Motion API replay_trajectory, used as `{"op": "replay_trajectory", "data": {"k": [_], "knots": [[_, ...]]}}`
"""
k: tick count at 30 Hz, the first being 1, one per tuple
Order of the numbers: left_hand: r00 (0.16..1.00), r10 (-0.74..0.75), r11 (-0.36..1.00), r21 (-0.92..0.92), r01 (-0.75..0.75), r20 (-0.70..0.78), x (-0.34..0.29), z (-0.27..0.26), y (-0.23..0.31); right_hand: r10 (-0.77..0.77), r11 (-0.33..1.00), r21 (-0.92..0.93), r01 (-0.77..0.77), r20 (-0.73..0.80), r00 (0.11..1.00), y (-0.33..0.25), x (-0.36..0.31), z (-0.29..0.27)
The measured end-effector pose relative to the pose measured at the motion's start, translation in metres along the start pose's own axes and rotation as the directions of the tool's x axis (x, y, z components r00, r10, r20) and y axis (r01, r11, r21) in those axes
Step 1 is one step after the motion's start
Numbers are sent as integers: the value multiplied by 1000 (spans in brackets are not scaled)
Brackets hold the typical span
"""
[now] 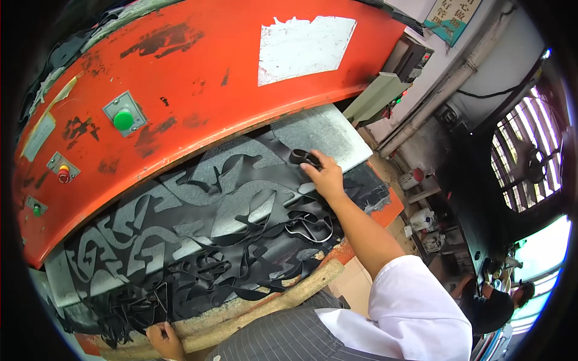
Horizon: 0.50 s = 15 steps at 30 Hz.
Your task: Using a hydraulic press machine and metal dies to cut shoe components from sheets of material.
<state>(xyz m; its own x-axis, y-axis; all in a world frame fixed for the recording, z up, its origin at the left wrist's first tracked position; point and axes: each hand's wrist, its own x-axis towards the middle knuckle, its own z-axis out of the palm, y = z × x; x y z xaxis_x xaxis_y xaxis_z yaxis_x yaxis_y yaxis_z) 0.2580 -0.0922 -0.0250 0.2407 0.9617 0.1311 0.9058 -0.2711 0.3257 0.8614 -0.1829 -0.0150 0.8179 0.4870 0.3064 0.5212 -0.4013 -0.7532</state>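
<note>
My right hand [327,174] reaches over the pale press bed. Its thumb and fingers pinch a small black looped piece [304,157] above the far right part of the bed. Under it lies a black sheet [259,171] full of curved cut-outs, the grey bed showing through. My left hand [164,341] is low at the near edge, fingers curled beside a tangle of black scrap strips [205,268]; what it grips, if anything, is too small to tell. A thin metal-edged loop, like a cutting die [309,227], rests near my right forearm.
An orange machine body [223,66] spans the far side, with a green button [123,121] and a red knob [64,174]. A rough padded roll [259,307] runs along the near edge. Another person [490,305] is far off to the right, near shelves.
</note>
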Motion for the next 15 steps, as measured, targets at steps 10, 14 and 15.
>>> {"op": "replay_trajectory", "data": {"k": [10,14,15], "knots": [[972,233,971,-61,-232,6,23,-26,42,-274,961,62,270,85,958,-30,-4,21],[969,247,967,-65,-247,-11,23,-24,42,-390,915,-39,401,166,906,-20,-9,28],[972,236,970,-56,-235,0,22,-23,40,-458,879,-70,473,161,874,-19,-7,26]]}}
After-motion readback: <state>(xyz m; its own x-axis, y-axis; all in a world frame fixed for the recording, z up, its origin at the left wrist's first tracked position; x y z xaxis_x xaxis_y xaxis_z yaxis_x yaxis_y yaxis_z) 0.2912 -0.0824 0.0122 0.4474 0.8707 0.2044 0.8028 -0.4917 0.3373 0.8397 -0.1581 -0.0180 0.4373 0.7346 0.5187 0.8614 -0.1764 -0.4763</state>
